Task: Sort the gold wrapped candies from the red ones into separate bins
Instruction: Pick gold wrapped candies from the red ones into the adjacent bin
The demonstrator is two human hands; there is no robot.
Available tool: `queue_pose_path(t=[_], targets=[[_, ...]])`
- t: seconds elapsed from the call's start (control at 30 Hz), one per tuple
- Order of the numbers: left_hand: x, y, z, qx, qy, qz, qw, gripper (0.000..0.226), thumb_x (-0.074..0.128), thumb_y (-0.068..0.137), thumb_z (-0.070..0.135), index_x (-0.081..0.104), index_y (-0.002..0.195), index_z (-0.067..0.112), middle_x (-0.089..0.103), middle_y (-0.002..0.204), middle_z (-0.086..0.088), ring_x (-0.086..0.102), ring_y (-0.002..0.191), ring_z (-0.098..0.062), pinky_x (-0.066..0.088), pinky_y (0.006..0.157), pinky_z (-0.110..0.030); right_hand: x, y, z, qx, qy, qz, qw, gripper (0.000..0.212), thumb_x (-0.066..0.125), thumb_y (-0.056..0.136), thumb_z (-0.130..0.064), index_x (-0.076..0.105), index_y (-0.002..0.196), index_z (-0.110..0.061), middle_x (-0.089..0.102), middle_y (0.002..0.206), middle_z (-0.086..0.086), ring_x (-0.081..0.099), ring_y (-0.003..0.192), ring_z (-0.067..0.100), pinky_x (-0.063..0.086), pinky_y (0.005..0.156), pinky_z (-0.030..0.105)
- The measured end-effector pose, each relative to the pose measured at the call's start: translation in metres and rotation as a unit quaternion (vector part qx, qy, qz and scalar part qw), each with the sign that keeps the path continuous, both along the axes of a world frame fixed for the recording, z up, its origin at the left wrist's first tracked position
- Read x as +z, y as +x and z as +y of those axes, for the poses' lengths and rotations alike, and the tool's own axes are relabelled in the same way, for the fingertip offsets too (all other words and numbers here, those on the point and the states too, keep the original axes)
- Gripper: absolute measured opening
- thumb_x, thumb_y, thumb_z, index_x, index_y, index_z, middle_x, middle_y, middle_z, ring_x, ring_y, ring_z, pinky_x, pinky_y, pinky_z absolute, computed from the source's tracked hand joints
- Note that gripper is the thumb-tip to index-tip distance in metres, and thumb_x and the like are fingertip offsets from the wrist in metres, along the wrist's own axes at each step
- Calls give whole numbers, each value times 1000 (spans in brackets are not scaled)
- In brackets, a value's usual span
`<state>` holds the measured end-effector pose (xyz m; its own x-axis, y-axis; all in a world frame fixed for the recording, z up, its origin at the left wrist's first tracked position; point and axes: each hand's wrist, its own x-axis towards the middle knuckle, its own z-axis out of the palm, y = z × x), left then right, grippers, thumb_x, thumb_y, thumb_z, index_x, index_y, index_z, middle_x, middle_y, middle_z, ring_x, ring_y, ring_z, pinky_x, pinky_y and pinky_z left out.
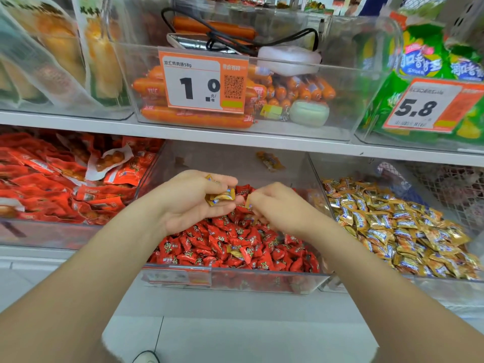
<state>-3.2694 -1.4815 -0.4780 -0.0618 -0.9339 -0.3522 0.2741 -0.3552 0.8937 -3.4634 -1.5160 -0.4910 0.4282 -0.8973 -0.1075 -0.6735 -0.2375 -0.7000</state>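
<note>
Several gold candies (221, 197) are being held in the curled left hand (193, 203); another gold piece (248, 202) is being pinched by the right hand (277, 208). Red candies (230, 247) are lying beneath both hands, and the gold pile (392, 224) is lying right of the right hand.

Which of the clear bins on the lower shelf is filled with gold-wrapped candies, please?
The right bin: it is heaped with gold-wrapped candies, whereas the middle bin holds mostly red candies and the left bin holds red snack packets.
</note>
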Motion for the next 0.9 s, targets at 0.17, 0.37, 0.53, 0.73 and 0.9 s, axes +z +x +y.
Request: queue_pose_path(t=[0.17,0.37,0.53,0.73,0.9], targets=[[4,2,2,-44,56,20,997,13,56,90,3,67,96,1,65,103,-18,72,81,-27,59,63,-34,5,-9,12,42,11,39,998,48,51,101,-35,53,57,-16,55,50,-5,41,45,16,42,55,32],[-4,1,9,-243,-139,-495,822,66,55,94,73,69,65,16,47,52,0,42,48,-15,37,51,-27,5,-18,19,105,-57,99,988,25,52,106,-22,76,105,-29,67,59,-11,53,45,2,43,51,19],[-17,-3,10,-308,-211,-586,719,26,79,81,64,82,81,38,71,69,17,63,67,-4,53,69,-33,-13,-28,6,-3,-128,202,971,18,56,101,-19,72,92,-20,70,82,3,67,71,29,54,64,36],[-17,-12,6,-345,-198,-624,673,36,89,70,59,82,98,38,70,93,31,58,96,7,54,90,-34,-24,-24,-8,-51,-126,227,964,19,67,101,-25,76,118,-28,73,121,7,71,102,32,60,87,43],[-11,-10,6,-317,-203,-619,690,28,66,97,43,79,81,24,74,75,10,63,68,5,46,67,-15,-39,-4,-21,16,-104,244,964,42,71,95,-13,70,131,-35,69,130,5,67,118,31,59,91,44]])
